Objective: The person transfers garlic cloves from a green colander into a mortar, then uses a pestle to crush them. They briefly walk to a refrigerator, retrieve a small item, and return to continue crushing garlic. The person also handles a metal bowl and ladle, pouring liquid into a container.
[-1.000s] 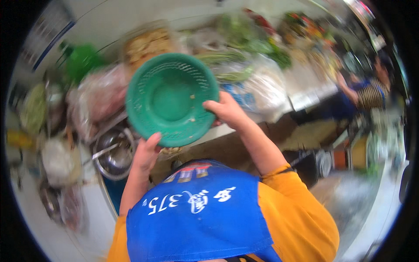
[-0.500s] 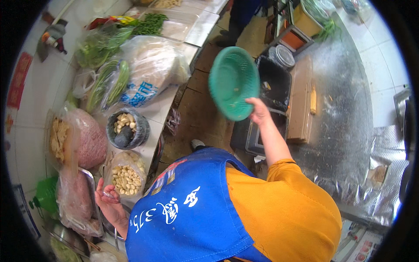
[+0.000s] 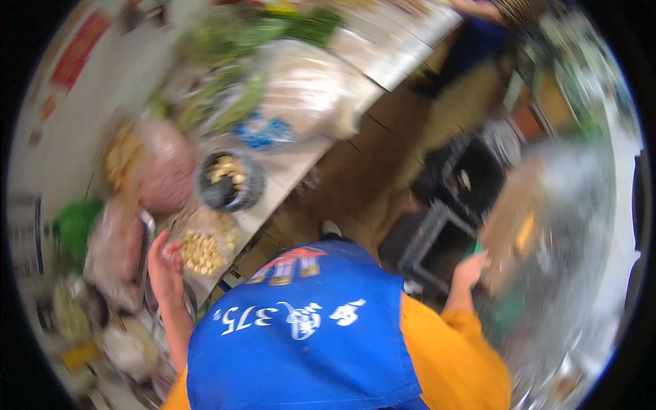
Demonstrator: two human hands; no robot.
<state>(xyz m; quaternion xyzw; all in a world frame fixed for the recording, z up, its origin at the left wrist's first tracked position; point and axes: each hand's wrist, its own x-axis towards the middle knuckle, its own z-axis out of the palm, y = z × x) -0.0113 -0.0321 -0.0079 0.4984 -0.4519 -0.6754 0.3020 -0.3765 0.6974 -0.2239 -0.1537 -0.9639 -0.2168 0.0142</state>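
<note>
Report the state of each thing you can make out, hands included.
Left hand: open, nothing visible in it.
Right hand: fingers curled by a green edge; too blurred to confirm a grip.
Stone mortar: upright, open-topped, partly filled with pale garlic cloves.
Pestle: resting inside the mortar.
Clear bag: open, bagged cloves showing.
Near black bin: open-topped.
Far black bin: open, a pale scrap inside.
Large translucent bag: full, bulging.

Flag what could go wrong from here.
The left hand is close to the bag of pale cloves; a swing might tip it. The grey mortar stands near the edge of the counter, so a bump could send it over. The green piece at the right hand is blurred, its hold unclear; it might slip or catch the black container.
</note>
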